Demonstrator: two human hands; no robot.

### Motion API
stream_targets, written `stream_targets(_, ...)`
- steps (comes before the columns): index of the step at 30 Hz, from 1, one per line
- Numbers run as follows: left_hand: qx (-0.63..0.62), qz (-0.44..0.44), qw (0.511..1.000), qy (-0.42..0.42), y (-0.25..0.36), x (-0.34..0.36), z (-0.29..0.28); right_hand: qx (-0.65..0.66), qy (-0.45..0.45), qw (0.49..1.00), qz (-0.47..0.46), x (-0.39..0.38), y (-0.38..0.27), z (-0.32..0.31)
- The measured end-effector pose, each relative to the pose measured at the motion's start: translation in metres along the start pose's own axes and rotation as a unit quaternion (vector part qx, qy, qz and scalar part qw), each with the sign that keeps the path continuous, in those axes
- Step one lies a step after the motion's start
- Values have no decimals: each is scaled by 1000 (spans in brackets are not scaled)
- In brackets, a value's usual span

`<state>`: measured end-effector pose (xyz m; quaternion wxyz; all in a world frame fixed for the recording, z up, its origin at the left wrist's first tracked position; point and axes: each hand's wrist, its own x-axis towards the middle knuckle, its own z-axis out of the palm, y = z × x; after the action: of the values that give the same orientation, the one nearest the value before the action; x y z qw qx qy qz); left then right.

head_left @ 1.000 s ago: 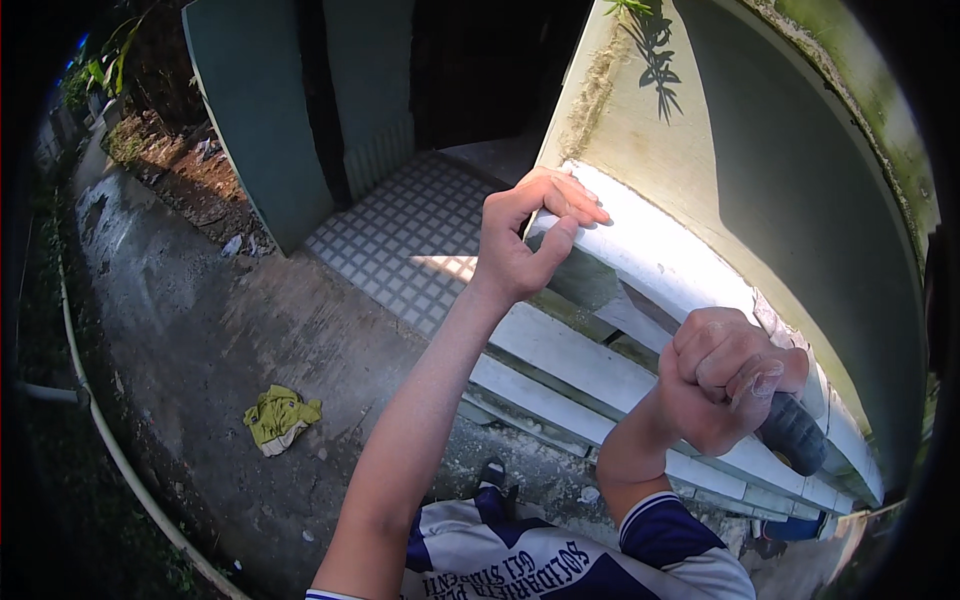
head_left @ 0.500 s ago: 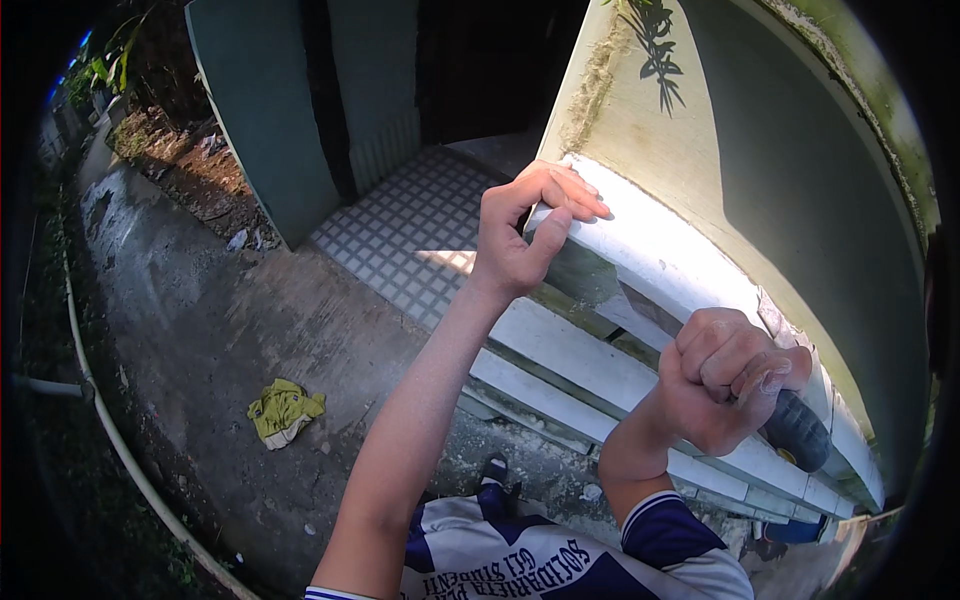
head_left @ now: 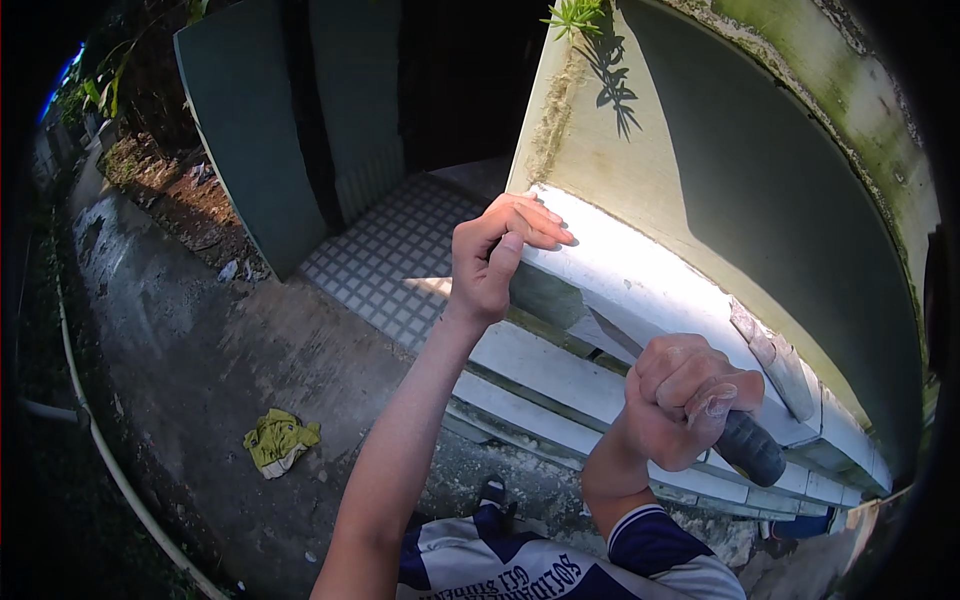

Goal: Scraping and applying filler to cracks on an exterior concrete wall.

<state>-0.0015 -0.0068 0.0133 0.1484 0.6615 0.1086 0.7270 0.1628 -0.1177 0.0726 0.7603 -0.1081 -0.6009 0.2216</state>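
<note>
On the white ledge [head_left: 640, 262], at its left end, lays the left hand [head_left: 488, 258] with fingers bent close together and thumb a little apart. Grips the black-handled tool [head_left: 752, 452] in the right hand [head_left: 688, 395], with fingers wrapped tight, beside the ledge's front, blade [head_left: 617, 334] slanting leftward, well apart from the green cloth [head_left: 281, 442].

The single view comes from the left fisheye camera on the person's head, upright, facing steeply down and forward. The shirt [head_left: 480, 555] is seen from above at the lower edge; the left hand [head_left: 497, 258] and right hand [head_left: 690, 400] are near the lens, with the tiled floor [head_left: 375, 260] farther off. The pale pipe [head_left: 92, 425] and the wall [head_left: 800, 220] curve along the dark rim.
</note>
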Motion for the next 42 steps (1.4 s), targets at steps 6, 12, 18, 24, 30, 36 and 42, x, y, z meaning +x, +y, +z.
stream_targets(6,14,-1,1000,0,-3,0,-1,23,-48,998,-37,2,-6,-7)
stream_targets(12,-13,-6,1000,7,-3,-1,-1,21,-53,997,-49,2,-7,-5)
stream_targets(18,-3,-21,1000,-2,-1,-1,1,101,-102,985,-99,0,2,-19)
stream_targets(24,-6,-24,1000,2,0,-3,1,97,-98,987,-88,-1,0,-14)
stream_targets(30,-6,-21,1000,1,-1,-1,1,131,-103,981,-99,2,1,-21)
stream_targets(36,-10,-19,1000,3,-1,-3,1,41,-81,993,-71,-14,25,-2)
stream_targets(42,-10,-22,1000,2,-2,-2,2,6,-85,991,-98,-13,12,-1)
